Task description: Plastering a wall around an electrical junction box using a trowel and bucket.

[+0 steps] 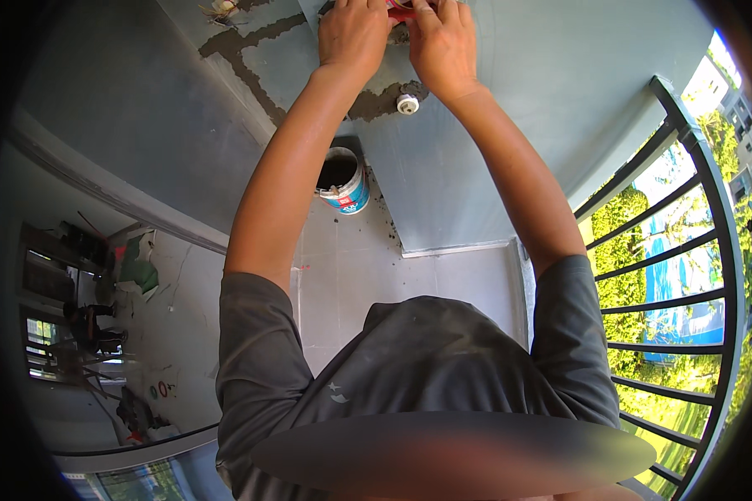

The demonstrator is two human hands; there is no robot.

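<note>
Our dark grey T-shirt (443,359) sits closest, and near the grey wall's (551,100) left edge our left hand (351,37) and right hand (444,46) flank a partly hidden red-pink object (401,14), likely light, stiff, best held by both ends, though whether fingers pinch it we cannot tell.

The picture's top edge crops the red object (401,14); kind unclear.

Grey wall (459,184) ahead, pale floor (334,275) at its foot! Beyond the floor's right edge, dark railing (730,275), sunlit greenery (622,225) blazing through; off the left edge, a dimmer room (155,334) with a window (38,330).
</note>
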